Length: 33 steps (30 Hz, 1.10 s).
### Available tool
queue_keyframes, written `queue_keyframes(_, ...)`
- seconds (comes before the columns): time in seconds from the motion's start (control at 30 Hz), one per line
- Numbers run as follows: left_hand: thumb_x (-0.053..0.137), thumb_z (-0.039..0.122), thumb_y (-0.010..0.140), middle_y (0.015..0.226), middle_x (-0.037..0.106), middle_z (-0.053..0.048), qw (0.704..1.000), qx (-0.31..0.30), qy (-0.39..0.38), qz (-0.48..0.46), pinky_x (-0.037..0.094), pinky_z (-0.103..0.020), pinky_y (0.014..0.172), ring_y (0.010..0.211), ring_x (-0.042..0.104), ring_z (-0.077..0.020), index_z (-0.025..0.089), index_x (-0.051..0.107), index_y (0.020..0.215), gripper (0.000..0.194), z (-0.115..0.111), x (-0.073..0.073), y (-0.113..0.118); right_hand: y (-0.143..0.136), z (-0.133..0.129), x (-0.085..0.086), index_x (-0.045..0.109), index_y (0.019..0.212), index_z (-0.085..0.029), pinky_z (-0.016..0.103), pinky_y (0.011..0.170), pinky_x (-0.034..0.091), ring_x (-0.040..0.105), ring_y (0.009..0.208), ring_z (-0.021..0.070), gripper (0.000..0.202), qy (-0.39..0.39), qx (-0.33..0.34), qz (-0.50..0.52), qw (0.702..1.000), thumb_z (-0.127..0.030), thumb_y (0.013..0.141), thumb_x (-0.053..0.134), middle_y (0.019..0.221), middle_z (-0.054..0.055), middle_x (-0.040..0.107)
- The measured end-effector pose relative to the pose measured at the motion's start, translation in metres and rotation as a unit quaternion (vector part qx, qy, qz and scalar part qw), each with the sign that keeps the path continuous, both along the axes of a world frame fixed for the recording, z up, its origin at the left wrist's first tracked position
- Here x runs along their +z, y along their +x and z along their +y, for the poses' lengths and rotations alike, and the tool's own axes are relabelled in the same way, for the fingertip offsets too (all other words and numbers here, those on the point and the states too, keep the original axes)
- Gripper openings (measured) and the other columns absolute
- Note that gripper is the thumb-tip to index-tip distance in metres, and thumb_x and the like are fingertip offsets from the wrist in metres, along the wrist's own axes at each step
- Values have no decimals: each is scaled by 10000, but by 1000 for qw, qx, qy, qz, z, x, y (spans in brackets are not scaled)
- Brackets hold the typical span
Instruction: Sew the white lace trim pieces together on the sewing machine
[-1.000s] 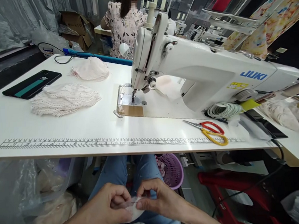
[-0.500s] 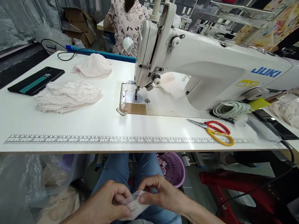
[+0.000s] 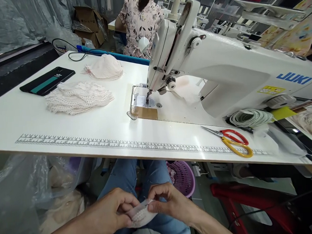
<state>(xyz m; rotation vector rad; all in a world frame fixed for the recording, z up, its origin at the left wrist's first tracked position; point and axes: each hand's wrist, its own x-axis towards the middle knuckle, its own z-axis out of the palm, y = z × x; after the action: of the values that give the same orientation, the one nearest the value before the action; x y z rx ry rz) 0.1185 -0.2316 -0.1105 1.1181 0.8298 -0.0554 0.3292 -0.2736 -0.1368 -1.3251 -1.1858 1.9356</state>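
Over my lap, below the table's front edge, a small piece of pale lace-edged fabric [image 3: 141, 215] is stretched between my two hands. My left hand [image 3: 117, 209] pinches its left end between thumb and fingers. At the other end, my right hand [image 3: 164, 202] grips the upper edge, thumb pressed on the eyelet trim. On the table lie a stack of similar eyelet-trimmed pieces [image 3: 78, 97] and, behind it, a smaller pale fabric pile [image 3: 105, 67]. The white sewing machine [image 3: 221, 64] stands ahead, its presser foot [image 3: 147, 97] over the needle plate.
Scissors with red and yellow handles [image 3: 234, 140] lie at the table's right front, by a printed ruler [image 3: 136, 146]. A dark phone-like slab [image 3: 48, 81] is at the left. Below are a purple basket [image 3: 184, 178] and a red stand [image 3: 244, 203]. A person [image 3: 142, 25] sits beyond.
The view has turned slightly left, so the table's things appear further right. My hands still hold the fabric, which has tilted to show more of its eyelet trim.
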Motion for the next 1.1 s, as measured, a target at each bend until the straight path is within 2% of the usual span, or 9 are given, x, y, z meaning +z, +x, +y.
queue_keyframes(0.17,651,191,591,635,599,50,998,0,47,47,342,-190,555,651,528,-144,178,717,791,211,-1,-5,0,-1,1,3,706,698,-149,219,594,345,456,632,100,269,-13,-5,11,1000,-406,646,769,681,1,572)
queue_keyframes(0.37,707,342,586,672,570,36,996,1,62,67,352,-207,578,683,500,-160,183,711,729,214,-5,-21,-2,0,0,0,702,702,-146,221,594,344,452,634,100,288,-15,-4,12,1000,-422,646,766,679,0,565)
queue_keyframes(0.5,685,328,619,676,545,32,994,2,91,53,344,-208,584,660,474,-143,176,712,676,164,-2,-22,-2,1,-1,-1,696,698,-140,221,590,329,442,631,96,290,-13,-8,9,1000,-415,644,771,678,-2,556)
queue_keyframes(0.67,678,314,638,662,505,35,996,-2,92,17,304,-213,547,603,423,-118,156,706,666,163,-1,-21,0,-1,-1,2,684,681,-135,223,577,319,427,613,93,329,-16,-10,12,1000,-450,635,766,649,-9,535)
queue_keyframes(0.97,668,277,641,633,452,47,994,1,108,28,274,-213,538,588,384,-106,145,670,605,137,-3,-22,8,3,-2,-1,682,694,-142,220,569,317,418,605,90,339,-1,2,6,1000,-468,637,757,661,-13,536)
queue_keyframes(1.1,678,284,637,651,461,46,992,5,119,48,288,-206,554,607,404,-110,154,664,603,135,0,-24,9,4,-1,-3,685,719,-147,219,573,303,411,625,95,354,24,28,0,999,-449,575,800,677,-20,534)
